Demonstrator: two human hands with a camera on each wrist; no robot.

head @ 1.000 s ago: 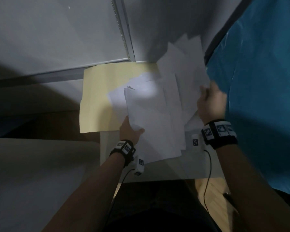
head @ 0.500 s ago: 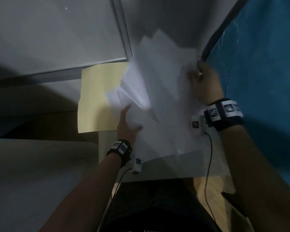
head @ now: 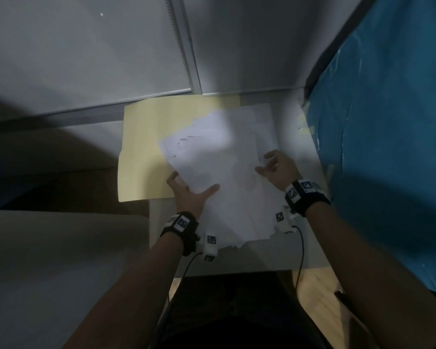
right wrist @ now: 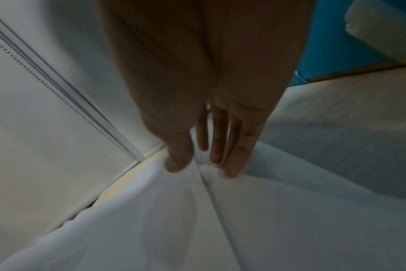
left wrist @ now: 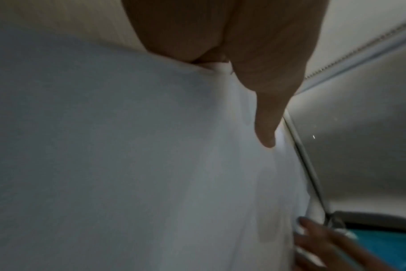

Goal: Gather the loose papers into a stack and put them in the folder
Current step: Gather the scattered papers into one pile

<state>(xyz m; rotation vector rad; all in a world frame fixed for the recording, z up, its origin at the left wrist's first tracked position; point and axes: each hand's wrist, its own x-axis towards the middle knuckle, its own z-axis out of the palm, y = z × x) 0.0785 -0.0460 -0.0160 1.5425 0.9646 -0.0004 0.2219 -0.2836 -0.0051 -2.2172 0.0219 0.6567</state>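
A loose pile of white papers (head: pixel 224 177) lies fanned on the small white table (head: pixel 262 258), overlapping the right half of a pale yellow folder (head: pixel 144 147) that lies flat and shut. My left hand (head: pixel 194 188) grips the pile's left edge, thumb (left wrist: pixel 264 128) on top and fingers hidden underneath. At the pile's right side, my right hand (head: pixel 272 165) has straight fingers (right wrist: pixel 232 161) and thumb pressing on the papers (right wrist: pixel 243 220), with a raised crease between them. The sheets' edges are uneven at the near end.
A blue plastic-covered bulk (head: pixel 388 147) stands close on the right. Behind the table is a window blind with a bead chain (head: pixel 179 46). A grey surface (head: pixel 48 260) lies lower left, and wooden floor (head: pixel 317 293) shows below the table.
My right hand swung a bunch of sheets up from the far right and laid them on the pile, then came back down to its right side. My left hand kept hold of the left edge.
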